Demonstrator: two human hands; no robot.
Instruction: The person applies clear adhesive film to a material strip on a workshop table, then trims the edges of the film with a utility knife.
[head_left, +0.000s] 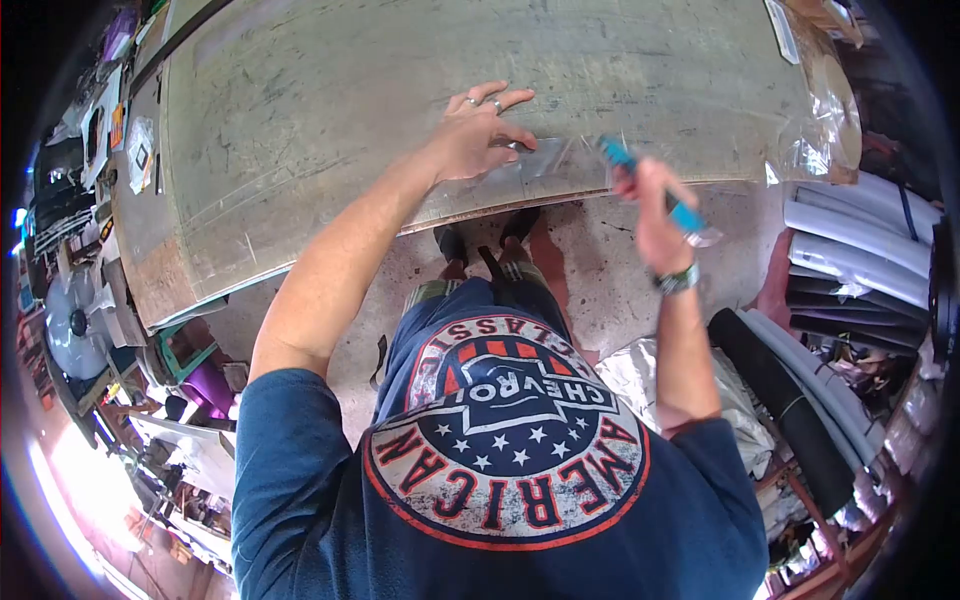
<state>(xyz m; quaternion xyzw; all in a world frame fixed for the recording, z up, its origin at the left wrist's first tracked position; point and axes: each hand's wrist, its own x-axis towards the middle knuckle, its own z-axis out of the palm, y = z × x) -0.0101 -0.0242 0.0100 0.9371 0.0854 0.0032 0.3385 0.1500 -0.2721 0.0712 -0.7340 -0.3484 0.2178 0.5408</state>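
Observation:
My left hand [482, 135] lies on the worktable with its fingers spread and two rings showing. Its thumb side rests by a small piece of clear plastic film [545, 157] near the table's front edge. My right hand [660, 205], smeared by motion, is wrapped around a long teal and black tool that looks like a utility knife [686, 217]. One end of the tool points up and left, over the table edge by the film. Blur hides its tip.
The worn, scratched worktable [350, 90] spans the view ahead of me. Rolls of pale sheeting [850, 240] and a black roll [775, 390] lie at the right. On the left are a fan [78, 322] and cluttered shelves. Clear film wraps the table's right corner.

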